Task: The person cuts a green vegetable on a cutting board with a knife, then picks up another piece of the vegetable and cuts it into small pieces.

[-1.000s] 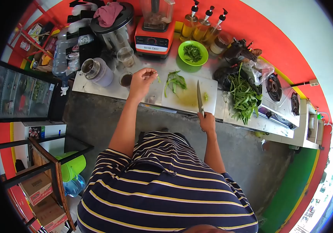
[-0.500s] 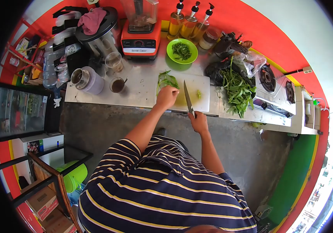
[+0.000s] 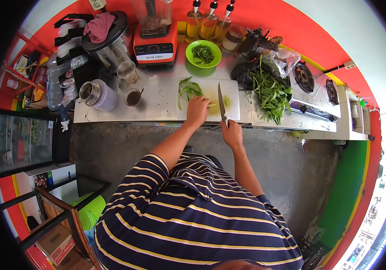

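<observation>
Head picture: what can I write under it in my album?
Left hand pinching a stem, right hand holding a knife, at the board.

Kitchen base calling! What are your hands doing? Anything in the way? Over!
Right hand gripping knife over cutting board. Left hand pinching green stem beside the knife. Leaves lying on the board's left. Nothing seen between stem and knife.

Bare steel countertop [image 3: 159,92] between the glass of dark drink [image 3: 133,99] and the white cutting board [image 3: 233,110] leaves a passage from the front edge back to the blender [image 3: 156,47]. Over the board, the kitchen knife [image 3: 221,100] bars the left hand [image 3: 198,110] from the right part. The green bowl [image 3: 202,69] blocks reaching straight back, while leafy greens [image 3: 271,95] leave a narrow strip beside the board.
</observation>
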